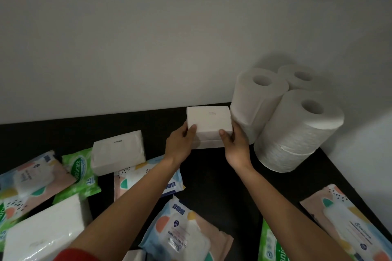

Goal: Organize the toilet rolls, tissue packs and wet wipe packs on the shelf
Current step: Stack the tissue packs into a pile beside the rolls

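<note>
My left hand [180, 144] and my right hand [235, 145] grip the two ends of a white tissue pack [209, 121]. It rests on top of another white tissue pack [209, 143], close to the back wall. Right beside the stack, white toilet rolls [297, 131] stand stacked in the right back corner of the dark shelf [212, 186]. Another white tissue pack [118, 151] lies to the left. Pastel wet wipe packs [182, 229] and green wet wipe packs [79, 174] lie scattered across the front.
A large white tissue pack [42, 233] lies at the front left. One pastel wet wipe pack [347, 220] and a green one [271, 246] lie at the front right. White walls close the shelf at the back and right.
</note>
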Demonstrator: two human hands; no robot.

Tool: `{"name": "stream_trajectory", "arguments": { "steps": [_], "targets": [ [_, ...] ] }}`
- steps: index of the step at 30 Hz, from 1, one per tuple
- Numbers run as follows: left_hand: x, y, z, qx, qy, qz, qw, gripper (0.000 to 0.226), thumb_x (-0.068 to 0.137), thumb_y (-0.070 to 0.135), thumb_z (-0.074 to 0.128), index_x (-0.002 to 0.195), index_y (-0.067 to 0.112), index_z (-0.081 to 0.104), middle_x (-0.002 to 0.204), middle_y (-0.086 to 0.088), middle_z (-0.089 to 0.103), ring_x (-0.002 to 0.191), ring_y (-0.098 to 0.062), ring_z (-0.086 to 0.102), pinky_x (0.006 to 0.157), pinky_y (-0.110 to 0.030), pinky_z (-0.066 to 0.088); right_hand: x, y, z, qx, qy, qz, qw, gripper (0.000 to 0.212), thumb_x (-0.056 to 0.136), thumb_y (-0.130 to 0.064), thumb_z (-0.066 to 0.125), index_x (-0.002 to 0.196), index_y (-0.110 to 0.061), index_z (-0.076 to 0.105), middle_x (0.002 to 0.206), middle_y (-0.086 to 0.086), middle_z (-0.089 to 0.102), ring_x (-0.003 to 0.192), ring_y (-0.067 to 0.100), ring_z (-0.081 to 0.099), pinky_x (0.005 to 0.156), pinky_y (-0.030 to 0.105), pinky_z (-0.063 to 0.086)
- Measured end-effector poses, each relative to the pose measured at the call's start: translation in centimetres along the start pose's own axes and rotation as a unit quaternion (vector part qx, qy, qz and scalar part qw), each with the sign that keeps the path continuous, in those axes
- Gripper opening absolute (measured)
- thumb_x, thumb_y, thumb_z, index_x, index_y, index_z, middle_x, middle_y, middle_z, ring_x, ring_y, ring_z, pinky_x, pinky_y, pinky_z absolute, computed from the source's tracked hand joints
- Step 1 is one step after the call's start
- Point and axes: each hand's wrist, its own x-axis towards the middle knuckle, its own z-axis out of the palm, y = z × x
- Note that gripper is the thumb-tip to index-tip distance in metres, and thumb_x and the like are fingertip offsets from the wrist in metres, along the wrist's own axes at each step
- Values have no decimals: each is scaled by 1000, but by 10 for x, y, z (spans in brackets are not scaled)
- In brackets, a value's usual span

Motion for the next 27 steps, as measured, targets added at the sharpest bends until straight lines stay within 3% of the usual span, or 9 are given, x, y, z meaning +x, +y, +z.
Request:
{"name": "stream_trajectory", "arguments": {
  "steps": [7,14,21,27],
  "targets": [
    [-1,-2,-1,6,-5,10,1000,47,99,39,41,141,17,43,131,-7,56,114,-21,53,95,-32,45,0,0,-1,4,-5,9,1000,50,96,-29,51,144,-21,38,140,-3,50,128,13,46,109,33,38],
    [3,0,-2,-96,25,-56,993,42,99,34,46,135,13,50,131,-6,54,107,-15,50,93,-30,43,-3,-6,-2,18,8,30,999,45,101,-33,39,144,-19,39,141,-5,48,129,9,43,102,19,31],
    [3,-2,-3,-123,9,-89,988,43,97,33,48,134,11,51,129,-9,55,106,-18,53,95,-33,46,-1,0,-3,4,-3,51,999,46,99,-37,40,142,-19,42,138,-2,53,129,15,47,110,32,36],
    [3,-1,-6,-112,-12,-101,988,44,98,34,47,134,9,51,130,-11,55,114,-24,55,99,-36,46,-3,-5,-4,-8,-1,52,999,45,100,-36,39,140,-17,44,136,0,54,126,16,49,99,22,35]
  ]
}}
